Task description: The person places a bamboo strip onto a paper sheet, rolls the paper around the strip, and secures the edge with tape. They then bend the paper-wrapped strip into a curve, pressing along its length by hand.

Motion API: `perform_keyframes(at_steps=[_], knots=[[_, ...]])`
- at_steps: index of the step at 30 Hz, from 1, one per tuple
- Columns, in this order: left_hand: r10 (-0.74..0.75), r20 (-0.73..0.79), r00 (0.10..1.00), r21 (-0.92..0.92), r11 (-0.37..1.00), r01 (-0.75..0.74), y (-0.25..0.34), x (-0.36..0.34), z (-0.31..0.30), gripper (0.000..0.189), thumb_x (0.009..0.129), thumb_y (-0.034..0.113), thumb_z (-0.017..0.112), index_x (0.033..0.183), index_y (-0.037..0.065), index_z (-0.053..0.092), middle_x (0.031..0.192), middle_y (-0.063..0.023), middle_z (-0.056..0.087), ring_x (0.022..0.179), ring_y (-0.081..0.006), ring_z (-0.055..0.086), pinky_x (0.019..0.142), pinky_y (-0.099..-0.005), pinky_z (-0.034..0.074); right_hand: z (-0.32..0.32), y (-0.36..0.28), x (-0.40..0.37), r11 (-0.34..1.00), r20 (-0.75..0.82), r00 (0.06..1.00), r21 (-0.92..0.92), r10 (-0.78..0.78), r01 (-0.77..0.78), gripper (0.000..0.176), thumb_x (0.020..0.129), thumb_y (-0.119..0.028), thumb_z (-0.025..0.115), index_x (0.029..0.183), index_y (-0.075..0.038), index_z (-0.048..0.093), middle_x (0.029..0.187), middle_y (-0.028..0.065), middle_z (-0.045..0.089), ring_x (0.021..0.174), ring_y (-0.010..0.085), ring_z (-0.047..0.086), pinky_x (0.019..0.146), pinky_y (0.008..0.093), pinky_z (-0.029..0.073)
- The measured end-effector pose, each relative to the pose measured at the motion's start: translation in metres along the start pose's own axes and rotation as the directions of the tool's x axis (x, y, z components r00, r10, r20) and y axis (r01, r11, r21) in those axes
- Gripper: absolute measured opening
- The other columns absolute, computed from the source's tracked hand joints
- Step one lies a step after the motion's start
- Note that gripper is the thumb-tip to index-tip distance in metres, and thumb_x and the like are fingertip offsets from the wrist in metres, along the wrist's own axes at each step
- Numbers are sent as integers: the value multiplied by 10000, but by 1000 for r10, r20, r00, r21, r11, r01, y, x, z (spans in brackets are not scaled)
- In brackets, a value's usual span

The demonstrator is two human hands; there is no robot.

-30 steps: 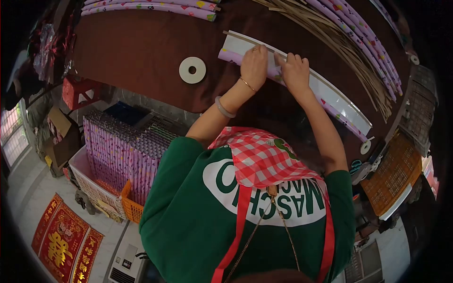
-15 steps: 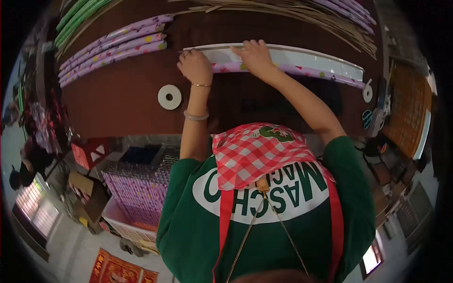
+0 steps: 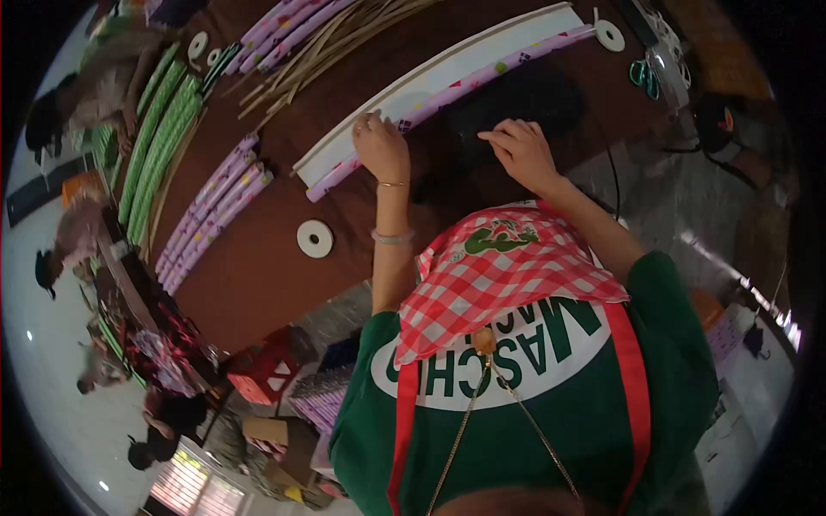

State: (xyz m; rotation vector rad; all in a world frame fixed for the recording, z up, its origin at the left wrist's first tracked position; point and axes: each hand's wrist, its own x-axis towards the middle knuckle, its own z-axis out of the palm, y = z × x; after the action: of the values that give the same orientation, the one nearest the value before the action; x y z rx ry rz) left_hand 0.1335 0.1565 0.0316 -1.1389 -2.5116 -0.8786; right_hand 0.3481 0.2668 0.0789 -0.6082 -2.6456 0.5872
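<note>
Two grips, left hand [image 3: 381, 148] pressing wrapping paper [image 3: 447, 73], right hand [image 3: 520, 151] empty

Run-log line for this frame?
left hand on wrapping paper | right hand open, off paper | tape roll nearby

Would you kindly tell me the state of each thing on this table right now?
Long purple patterned wrapping paper sheet, partly rolled, white underside showing.
Left hand, pressing on that sheet; grip unclear.
Right hand, clear of the sheet, open, empty.
White tape ring, lying flat.
Purple paper rolls, rolled, side by side.
</note>
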Motion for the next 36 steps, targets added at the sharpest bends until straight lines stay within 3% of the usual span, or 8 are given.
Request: perform_keyframes(at_steps=[3,6,12,16,23,27,30,36], knots=[[193,39,980,-223,958,-180,63,1,28,136,767,56,593,890,0,606,922,-140,595,893,-314,555,794,-394,450,-14,6,-29,990,-47,989,-13,141,-142,183,783,-77,586,934,-143,664,828,16,544,822,189,532,765,336,366],[286,98,953,-296,923,-246,101,2,58,119,776,58,585,878,1,602,934,-136,597,903,-309,555,789,-393,452,-19,14,-28,988,-10,993,103,117,-116,197,767,-75,605,950,-129,654,828,16,545,797,190,533,747,320,387],[201,216,955,-365,924,-112,113,26,80,121,789,56,558,854,-16,629,869,-163,617,832,-341,567,753,-396,457,-51,40,12,995,22,998,89,-57,54,173,782,-77,595,938,-122,654,836,21,560,802,188,540,742,316,407],[38,328,944,-328,942,76,91,44,93,119,775,83,581,827,-7,638,836,-174,626,807,-338,578,725,-402,464,-56,89,20,983,-35,998,178,57,-50,116,808,-120,595,906,-126,656,833,15,565,797,194,551,747,330,405],[-38,407,913,-147,983,106,109,62,111,104,766,129,623,794,30,612,750,-154,610,742,-329,579,658,-411,466,-83,200,49,975,-78,978,133,191,-180,102,816,-192,612,877,-122,653,853,28,589,822,211,561,747,339,393],[-51,373,927,-78,993,86,116,75,130,114,774,125,623,755,22,578,725,-151,598,718,-329,570,638,-407,461,-103,269,86,973,-202,955,121,217,-195,121,800,-170,635,884,-83,640,794,49,598,667,227,579,629,349,454],[-104,379,919,-44,991,130,121,81,133,130,772,117,631,745,20,548,697,-148,587,689,-328,559,619,-408,450,-103,315,108,985,-180,972,-55,154,-166,183,824,-198,605,994,-139,631,925,31,590,885,237,563,777,366,429],[-217,403,889,45,975,218,124,84,134,169,765,133,660,730,23,538,678,-134,577,665,-321,552,600,-405,442,-88,350,143,995,51,993,-21,103,-102,192,833,-202,591,1020,-179,627,1017,13,538,963,219,514,851,368,385]])
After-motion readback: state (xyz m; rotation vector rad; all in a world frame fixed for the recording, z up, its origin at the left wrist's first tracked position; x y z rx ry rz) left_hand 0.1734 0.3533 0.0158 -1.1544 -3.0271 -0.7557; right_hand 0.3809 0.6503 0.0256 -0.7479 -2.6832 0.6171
